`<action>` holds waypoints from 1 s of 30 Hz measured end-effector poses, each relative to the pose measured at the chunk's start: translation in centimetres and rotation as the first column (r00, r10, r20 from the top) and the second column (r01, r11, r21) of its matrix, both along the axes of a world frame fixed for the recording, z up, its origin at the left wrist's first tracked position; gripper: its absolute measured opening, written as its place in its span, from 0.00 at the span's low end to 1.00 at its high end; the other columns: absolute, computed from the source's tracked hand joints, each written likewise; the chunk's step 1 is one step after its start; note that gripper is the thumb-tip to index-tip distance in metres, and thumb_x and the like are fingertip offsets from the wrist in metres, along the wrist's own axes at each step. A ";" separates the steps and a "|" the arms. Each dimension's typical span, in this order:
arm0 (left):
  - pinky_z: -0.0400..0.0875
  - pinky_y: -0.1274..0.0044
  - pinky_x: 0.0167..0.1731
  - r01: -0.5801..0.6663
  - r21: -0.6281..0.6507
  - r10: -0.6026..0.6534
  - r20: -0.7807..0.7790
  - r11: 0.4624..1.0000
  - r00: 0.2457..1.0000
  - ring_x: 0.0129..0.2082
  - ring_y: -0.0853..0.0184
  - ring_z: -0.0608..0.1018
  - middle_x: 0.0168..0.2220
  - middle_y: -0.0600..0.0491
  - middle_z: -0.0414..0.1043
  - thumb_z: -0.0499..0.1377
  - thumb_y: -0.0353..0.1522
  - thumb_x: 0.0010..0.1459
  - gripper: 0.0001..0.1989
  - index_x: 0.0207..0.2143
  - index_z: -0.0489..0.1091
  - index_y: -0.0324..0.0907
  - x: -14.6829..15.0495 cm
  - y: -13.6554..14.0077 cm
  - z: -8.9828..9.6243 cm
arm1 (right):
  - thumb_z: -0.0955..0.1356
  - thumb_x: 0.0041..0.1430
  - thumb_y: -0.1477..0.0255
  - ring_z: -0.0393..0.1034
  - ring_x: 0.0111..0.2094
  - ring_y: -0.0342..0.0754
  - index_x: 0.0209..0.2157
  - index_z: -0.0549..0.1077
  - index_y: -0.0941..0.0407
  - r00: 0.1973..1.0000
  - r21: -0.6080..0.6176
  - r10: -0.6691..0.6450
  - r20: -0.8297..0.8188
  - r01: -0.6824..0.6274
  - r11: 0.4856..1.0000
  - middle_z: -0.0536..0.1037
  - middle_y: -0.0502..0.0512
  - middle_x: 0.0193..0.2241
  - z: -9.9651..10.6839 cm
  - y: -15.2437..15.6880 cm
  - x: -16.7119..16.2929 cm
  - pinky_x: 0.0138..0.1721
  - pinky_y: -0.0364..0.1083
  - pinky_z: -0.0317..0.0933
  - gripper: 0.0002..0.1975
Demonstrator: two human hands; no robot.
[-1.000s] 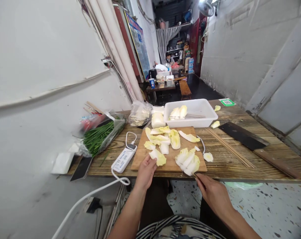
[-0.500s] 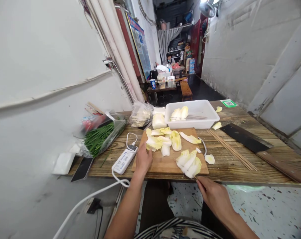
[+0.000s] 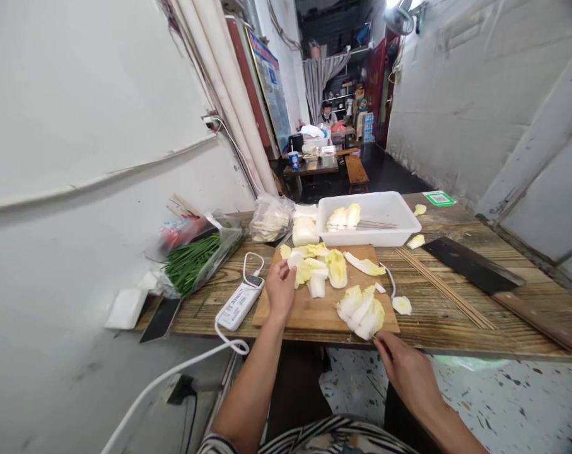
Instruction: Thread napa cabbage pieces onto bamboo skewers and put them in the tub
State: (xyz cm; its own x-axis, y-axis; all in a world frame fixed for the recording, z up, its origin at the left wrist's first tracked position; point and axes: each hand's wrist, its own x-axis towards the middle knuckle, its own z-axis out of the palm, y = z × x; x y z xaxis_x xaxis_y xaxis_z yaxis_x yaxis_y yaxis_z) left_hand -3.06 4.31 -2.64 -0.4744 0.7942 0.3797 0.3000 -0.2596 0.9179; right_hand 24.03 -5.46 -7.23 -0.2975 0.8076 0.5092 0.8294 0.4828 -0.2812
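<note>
My left hand is at the left of the wooden cutting board, its thumb and fingers closed on a pale cabbage leaf. More yellow-white cabbage leaves lie loose beside it. My right hand, below the board's front edge, pinches the end of a thin skewer. Several cabbage pieces are threaded close together on that skewer and rest on the board's front right corner. Most of the skewer is hidden inside them.
Behind the board stand a white plastic tub with skewered cabbage and a cabbage chunk. Bare skewers and a cleaver lie right. A power strip and bagged green chives are left. A person sits far back.
My left hand has moved slightly up and right over the board and now lifts a cabbage leaf at its fingertips. My right hand stays at the skewer. The view has shifted a little.
</note>
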 end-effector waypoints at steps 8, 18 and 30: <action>0.69 0.69 0.47 0.058 0.178 0.050 -0.551 0.982 0.833 0.41 0.65 0.76 0.39 0.50 0.76 0.55 0.29 0.57 0.10 0.40 0.73 0.43 0.0 -4.6 -1.1 | 0.58 0.65 0.68 0.75 0.27 0.47 0.38 0.73 0.56 0.999 -0.014 -0.030 0.034 0.030 0.999 0.80 0.54 0.32 0.5 0.5 0.4 0.26 0.43 0.61 0.14; 0.60 0.66 0.55 -0.127 0.185 0.220 -0.683 0.975 0.696 0.52 0.61 0.69 0.48 0.46 0.70 0.51 0.24 0.55 0.17 0.47 0.68 0.40 -3.8 1.0 0.0 | 0.57 0.65 0.69 0.74 0.25 0.47 0.38 0.74 0.57 0.998 -0.048 -0.009 0.056 0.012 0.999 0.80 0.56 0.31 0.4 0.5 0.5 0.24 0.42 0.60 0.15; 0.67 0.67 0.43 0.009 -0.196 -0.180 -0.879 0.981 0.442 0.43 0.58 0.70 0.41 0.46 0.68 0.53 0.21 0.48 0.15 0.37 0.72 0.40 -3.8 -2.7 0.0 | 0.59 0.64 0.70 0.74 0.29 0.48 0.38 0.72 0.58 1.000 -0.010 0.010 -0.010 -0.010 1.000 0.79 0.55 0.33 0.1 0.7 0.6 0.28 0.43 0.63 0.12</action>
State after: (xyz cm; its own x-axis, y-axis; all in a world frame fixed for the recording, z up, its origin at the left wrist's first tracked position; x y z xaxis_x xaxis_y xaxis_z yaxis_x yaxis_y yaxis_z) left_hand -6.83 1.62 -2.66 0.1384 0.8938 0.4265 0.9537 -0.2364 0.1860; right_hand 24.65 -4.76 -7.14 -0.3006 0.8098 0.5039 0.8214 0.4883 -0.2948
